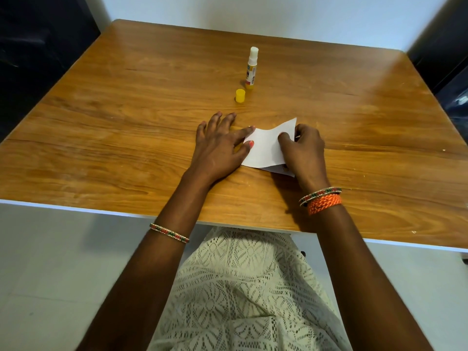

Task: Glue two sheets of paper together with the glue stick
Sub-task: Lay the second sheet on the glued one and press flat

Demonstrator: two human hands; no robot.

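Observation:
Two small white paper sheets lie near the middle of the wooden table (126, 138). The top sheet (264, 148) curls up at its far right corner, and a lower sheet (279, 170) peeks out under it at the near right. My left hand (217, 145) lies flat with straight fingers, its thumb and forefinger pressing the top sheet's left edge. My right hand (304, 153) pinches the top sheet's right side, thumb on top. The glue stick (251, 68) stands upright and uncapped farther back. Its yellow cap (240, 95) sits just in front of it.
The table's white front edge (76, 210) runs close to my body. A pale wall stands behind the table, with dark furniture on the far left and right. My lap in a cream lace garment shows below the table edge.

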